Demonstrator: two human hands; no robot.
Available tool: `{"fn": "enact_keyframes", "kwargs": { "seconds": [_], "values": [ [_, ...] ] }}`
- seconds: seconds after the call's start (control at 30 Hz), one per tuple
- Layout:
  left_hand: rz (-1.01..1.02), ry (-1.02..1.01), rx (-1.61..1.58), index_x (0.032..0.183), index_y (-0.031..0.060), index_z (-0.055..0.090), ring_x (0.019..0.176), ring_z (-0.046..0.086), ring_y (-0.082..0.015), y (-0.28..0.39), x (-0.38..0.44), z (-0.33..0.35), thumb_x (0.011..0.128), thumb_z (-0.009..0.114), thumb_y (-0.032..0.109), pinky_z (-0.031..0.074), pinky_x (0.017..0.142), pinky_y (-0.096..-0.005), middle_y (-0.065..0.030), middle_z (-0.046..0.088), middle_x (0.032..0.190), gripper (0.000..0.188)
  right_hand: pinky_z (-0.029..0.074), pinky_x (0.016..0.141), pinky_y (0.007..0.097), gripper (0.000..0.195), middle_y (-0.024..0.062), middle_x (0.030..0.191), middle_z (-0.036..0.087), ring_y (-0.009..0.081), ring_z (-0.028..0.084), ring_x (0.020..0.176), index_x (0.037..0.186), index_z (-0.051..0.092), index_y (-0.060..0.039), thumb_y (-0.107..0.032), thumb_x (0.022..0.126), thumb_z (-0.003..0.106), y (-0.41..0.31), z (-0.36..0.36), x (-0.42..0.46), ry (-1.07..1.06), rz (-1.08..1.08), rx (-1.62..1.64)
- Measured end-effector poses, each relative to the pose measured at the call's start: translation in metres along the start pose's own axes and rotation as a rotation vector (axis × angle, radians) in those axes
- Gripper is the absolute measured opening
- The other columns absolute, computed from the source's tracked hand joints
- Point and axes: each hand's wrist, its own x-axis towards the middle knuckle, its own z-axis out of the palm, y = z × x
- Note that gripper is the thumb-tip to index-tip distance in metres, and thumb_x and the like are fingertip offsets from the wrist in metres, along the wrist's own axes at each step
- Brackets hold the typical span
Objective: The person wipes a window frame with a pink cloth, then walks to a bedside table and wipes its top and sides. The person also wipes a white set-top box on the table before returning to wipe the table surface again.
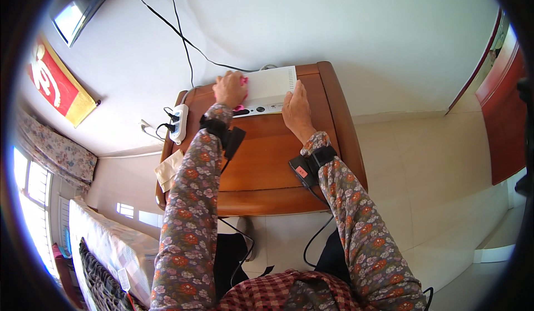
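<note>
A flat white electronic box (267,86), with vents at its right end and a dark round knob or button on its front, lies at the wall side of a brown wooden table (267,156). My left hand (230,89) presses a pink cloth (244,82) against the box's left end; the cloth is mostly hidden under the fingers. At the right front corner of the box, my right hand (297,106) rests against its edge, fingers extended and holding nothing that shows.
On the table's left edge stand a white power strip (179,123) with black plugs and a beige folded cloth or paper (169,170). Black cables (183,40) hang along the wall behind. Wires run from both my wrists. A fabric-covered piece of furniture (112,244) stands lower left.
</note>
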Motion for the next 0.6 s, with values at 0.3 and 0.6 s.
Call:
{"fn": "enact_keyframes", "kwargs": {
  "seconds": [0.3, 0.6],
  "values": [
    [0.395, -0.013, -0.288, 0.102, 0.016, 0.071, 0.096, 0.062, -0.0383, 0.085, 0.017, 0.023, 0.08, 0.062, 0.021, 0.051, 0.086, -0.0463, -0.0112, 0.067, 0.104, 0.024, 0.036, 0.108, 0.0472, 0.053, 0.0344, 0.14, 0.038, 0.0472, 0.041, 0.129, 0.14, 0.027, 0.0128, -0.017, 0.099, 0.041, 0.001, 0.0, -0.001, -0.019, 0.031, -0.017],
    [-0.031, -0.049, -0.042, 0.106, 0.0206, 0.071, 0.103, 0.061, -0.0377, -0.033, 0.041, 0.019, 0.083, 0.063, 0.03, 0.052, 0.087, -0.0477, -0.0113, 0.066, 0.111, 0.026, 0.038, 0.106, 0.0484, 0.052, 0.0342, 0.138, 0.04, 0.0476, 0.043, 0.126, 0.139, 0.028, 0.013, -0.015, 0.098, 0.043, 0.002, 0.004, -0.002, 0.054, -0.014, -0.038]
  ]
}}
